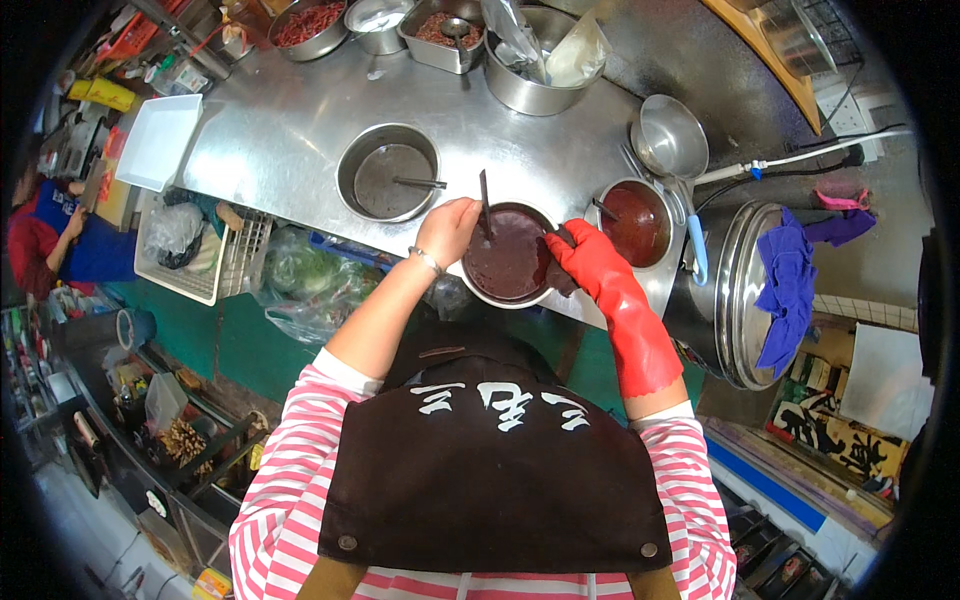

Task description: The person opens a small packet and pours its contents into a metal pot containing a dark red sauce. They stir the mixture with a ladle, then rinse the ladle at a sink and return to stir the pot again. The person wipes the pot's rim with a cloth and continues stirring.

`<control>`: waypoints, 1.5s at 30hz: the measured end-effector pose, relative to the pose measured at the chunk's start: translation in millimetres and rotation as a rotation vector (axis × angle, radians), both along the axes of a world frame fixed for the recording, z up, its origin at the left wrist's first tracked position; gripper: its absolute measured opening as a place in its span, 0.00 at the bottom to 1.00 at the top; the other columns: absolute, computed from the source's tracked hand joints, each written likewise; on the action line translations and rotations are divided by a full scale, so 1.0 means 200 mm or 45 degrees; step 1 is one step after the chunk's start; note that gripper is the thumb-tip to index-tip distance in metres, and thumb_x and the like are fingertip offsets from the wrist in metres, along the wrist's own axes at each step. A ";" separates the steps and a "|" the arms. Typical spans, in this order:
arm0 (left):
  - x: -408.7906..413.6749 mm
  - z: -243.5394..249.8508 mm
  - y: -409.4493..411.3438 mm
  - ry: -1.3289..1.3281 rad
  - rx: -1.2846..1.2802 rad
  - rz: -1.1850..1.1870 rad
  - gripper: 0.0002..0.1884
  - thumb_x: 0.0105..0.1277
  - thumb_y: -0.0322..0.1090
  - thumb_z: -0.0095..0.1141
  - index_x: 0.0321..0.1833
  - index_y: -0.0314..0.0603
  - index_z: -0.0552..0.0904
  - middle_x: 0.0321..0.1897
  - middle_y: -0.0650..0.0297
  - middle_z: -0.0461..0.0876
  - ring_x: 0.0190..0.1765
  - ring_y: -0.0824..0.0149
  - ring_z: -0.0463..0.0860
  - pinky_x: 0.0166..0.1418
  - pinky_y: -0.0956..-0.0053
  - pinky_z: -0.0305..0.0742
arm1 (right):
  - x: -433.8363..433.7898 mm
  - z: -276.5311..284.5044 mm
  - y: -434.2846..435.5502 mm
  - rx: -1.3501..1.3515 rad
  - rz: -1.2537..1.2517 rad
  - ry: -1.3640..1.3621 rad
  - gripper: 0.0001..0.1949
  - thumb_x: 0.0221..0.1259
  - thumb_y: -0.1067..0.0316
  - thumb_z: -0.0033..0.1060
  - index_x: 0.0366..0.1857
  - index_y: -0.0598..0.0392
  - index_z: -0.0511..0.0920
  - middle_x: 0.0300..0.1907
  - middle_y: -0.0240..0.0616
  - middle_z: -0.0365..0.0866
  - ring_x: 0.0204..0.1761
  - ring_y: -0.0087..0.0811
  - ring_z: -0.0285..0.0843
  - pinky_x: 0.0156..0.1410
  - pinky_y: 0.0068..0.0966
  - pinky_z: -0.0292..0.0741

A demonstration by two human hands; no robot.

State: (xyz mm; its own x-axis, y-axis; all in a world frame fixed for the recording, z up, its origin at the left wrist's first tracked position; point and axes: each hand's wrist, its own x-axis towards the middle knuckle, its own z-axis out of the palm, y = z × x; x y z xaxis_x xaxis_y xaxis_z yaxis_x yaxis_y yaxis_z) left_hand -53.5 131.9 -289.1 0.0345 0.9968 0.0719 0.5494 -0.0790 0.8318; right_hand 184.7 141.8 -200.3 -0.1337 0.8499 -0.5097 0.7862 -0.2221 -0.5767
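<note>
A round steel pot of dark red-brown sauce [506,259] is before me at the steel counter's near edge, a utensil's handle [486,202] standing up from it. My bare left hand [450,229] is at the pot's left rim, fingertips close to that handle; whether it grips anything is unclear. In a red rubber glove, my right hand [581,259] grips the pot's right side with a dark cloth [561,277] between. Left of it stands a pot of thin dark liquid [386,180] with a utensil in it. At the right is a pot of reddish sauce [637,221].
Metal containers, one with dried red chillies [307,28], line the counter's back. A steel ladle [670,139] lies at the right beside a large lidded pot [739,292] with a purple cloth. A white tray [160,142] and a crate [180,277] are left; another person [49,240] works beyond.
</note>
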 end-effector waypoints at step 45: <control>0.30 0.09 -0.33 -1.373 -0.671 0.560 0.25 0.75 0.29 0.38 0.74 0.52 0.57 0.43 0.61 0.79 0.31 0.73 0.81 0.30 0.72 0.86 | -0.27 -0.14 -0.52 -0.520 -0.903 1.146 0.18 0.65 0.55 0.61 0.48 0.59 0.77 0.38 0.35 0.82 0.33 0.27 0.77 0.37 0.23 0.74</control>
State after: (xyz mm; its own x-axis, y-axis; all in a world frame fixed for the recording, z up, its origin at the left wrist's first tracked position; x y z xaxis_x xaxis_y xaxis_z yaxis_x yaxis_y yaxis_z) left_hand 6.8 66.6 -270.7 -0.1332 0.8254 -0.5485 -0.5243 0.4110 0.7458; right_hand 130.6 38.6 -229.0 -0.1484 0.6764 -0.7214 -0.2285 -0.7332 -0.6405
